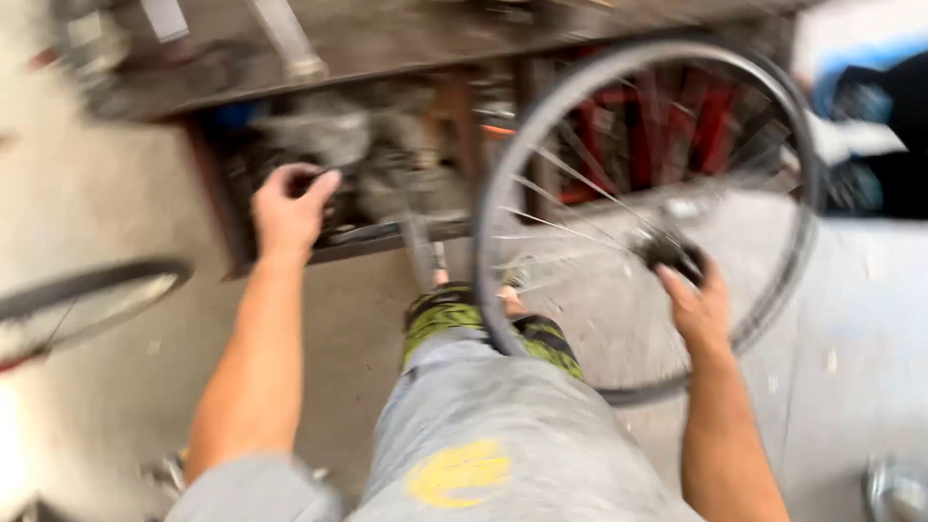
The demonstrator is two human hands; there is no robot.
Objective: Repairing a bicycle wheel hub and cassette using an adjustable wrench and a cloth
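Note:
A bicycle wheel [503, 135] with thin spokes stands upright on the floor in front of my legs, its rim resting against my foot. My right hand [698, 307] grips the dark hub [665, 247] at the wheel's centre. My left hand [288, 208] reaches into the lower shelf of a metal workbench [387, 43], its fingers curled around a small dark object among cluttered parts; blur hides what that object is.
Another wheel rim [92, 285] lies at the left edge. Red metal frames [667, 130] stand behind the wheel. A shiny round metal item [899, 488] sits at the bottom right. A dark bundle [884, 126] is at the far right. The floor is grey concrete.

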